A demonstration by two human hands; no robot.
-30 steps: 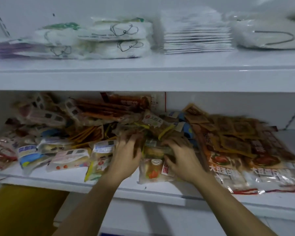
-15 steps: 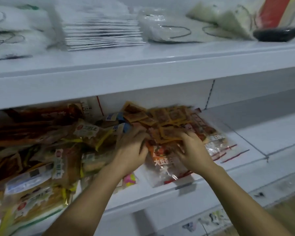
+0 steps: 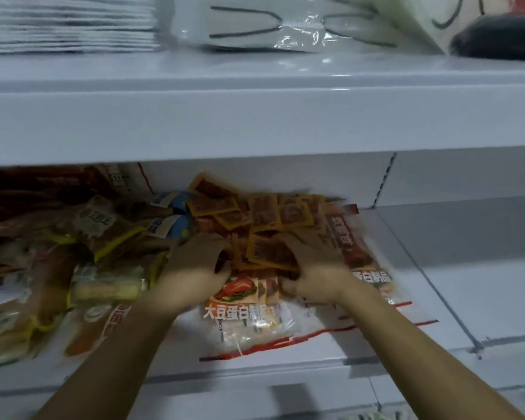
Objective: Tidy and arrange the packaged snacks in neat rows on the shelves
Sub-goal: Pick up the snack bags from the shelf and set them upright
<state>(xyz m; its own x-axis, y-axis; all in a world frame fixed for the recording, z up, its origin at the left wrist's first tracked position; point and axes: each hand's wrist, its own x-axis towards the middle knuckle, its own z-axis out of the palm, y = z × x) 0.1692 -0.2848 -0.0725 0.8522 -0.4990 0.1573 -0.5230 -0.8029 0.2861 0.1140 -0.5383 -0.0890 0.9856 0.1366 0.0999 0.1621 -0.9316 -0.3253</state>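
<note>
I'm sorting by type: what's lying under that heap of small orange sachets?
The orange sachets lie on large clear bags with red print. Both hands, left and right, reach into the heap. Whatever lies under the bags is hidden.

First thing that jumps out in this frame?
Both hands sit mid-frame on the lower shelf: the left hand and right hand flank a loose heap of small orange sachets. Under them lies a large clear pack with red print; jumbled yellow-edged packets crowd the left.
</note>
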